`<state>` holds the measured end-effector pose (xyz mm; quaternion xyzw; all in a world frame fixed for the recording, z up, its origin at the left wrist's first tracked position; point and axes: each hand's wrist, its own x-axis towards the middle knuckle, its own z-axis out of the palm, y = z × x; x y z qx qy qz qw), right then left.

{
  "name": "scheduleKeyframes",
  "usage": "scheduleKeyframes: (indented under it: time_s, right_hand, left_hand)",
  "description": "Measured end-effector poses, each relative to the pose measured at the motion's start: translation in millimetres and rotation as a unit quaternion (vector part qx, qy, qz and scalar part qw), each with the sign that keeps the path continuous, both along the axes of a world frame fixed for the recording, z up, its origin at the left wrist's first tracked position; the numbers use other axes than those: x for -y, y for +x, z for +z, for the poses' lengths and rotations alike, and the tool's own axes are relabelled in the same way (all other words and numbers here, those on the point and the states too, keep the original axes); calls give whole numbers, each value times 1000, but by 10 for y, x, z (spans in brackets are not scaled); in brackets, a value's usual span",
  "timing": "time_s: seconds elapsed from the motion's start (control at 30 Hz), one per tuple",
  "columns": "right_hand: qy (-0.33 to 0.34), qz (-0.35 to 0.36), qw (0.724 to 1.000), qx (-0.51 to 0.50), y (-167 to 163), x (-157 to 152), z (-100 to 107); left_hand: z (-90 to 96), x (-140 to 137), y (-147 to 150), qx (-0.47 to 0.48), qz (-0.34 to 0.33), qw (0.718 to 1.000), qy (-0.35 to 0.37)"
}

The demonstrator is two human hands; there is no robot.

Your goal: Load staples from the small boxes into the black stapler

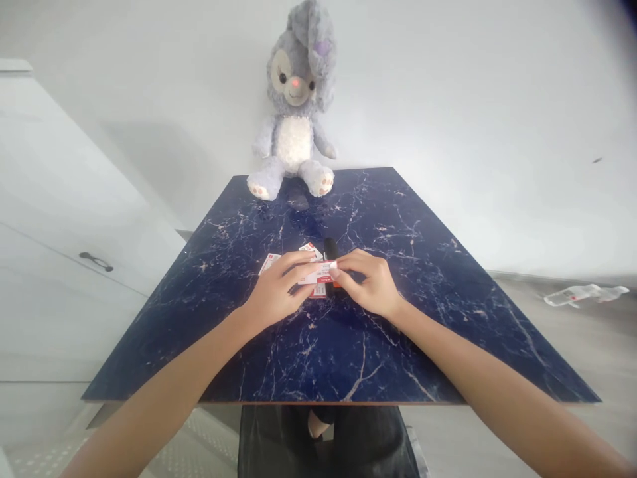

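Between my two hands is a small white and red box (316, 273), held a little above the blue marbled table (308, 358). My left hand (275, 291) grips its left end, fingers on top and thumb below. At its right end, the fingers and thumb of my right hand (369, 282) pinch the white end of the box. Other white and red boxes lie behind and under it: one at the left (269, 263), one at the back (311, 248) and one below (318, 291). A black object with an orange part (330, 248) lies beside them, partly hidden by my right hand.
A grey plush rabbit (295, 143) sits at the table's far edge against the white wall. To the left stands a white cabinet (60, 219) with a dark handle (96, 261). Clear plastic bottles (584, 294) lie on the floor at the right.
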<state>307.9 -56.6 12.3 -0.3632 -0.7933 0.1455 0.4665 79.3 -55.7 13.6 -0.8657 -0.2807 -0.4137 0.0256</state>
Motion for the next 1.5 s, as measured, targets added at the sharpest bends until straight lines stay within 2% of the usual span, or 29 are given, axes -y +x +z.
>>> scheduleKeyframes:
  time_s: [0.13, 0.23, 0.37, 0.53, 0.67, 0.77, 0.93, 1.03, 1.17, 1.27, 1.37, 1.5]
  right_hand:
    - [-11, 12, 1000, -4, -19, 6, -10]
    - [-13, 10, 1000, 1, -35, 2, -36]
    - [-3, 22, 1000, 2, -7, -17, -52]
    - [-10, 107, 994, 17, 62, -57, -40]
    - [-16, 129, 991, 25, 69, -68, -46]
    - [-18, 110, 993, 37, 71, -38, -44]
    - [-42, 20, 999, 24, 87, 23, -4]
    - [-51, -17, 998, 29, 82, 25, 18]
    - [-56, -62, 996, 30, 67, 4, 21]
    - [-54, -90, 994, 27, 59, -15, 2]
    - [-63, -102, 993, 16, 59, -43, -32]
    - [-121, -125, 985, -11, 74, -99, -86]
  left_hand:
    - [-48, -32, -1, -27, 21, 997, -72]
    - [-88, -57, -8, -26, 28, 995, -92]
    - [-113, -63, -11, -14, 23, 997, -67]
    - [-80, 14, 8, -56, -26, 997, -49]
    - [-39, 73, 21, -65, -42, 996, -40]
    - [-22, 74, 34, -58, -26, 993, -103]
    - [-103, -1, 60, -1, 46, 966, -253]
    - [-162, -35, 50, 23, 18, 952, -306]
    - [-120, -39, -6, 6, -75, 924, -375]
    - [-64, -32, -38, -59, -102, 919, -377]
    - [-73, -38, -29, -76, -52, 940, -329]
    - [-137, -49, 12, -92, 4, 955, -281]
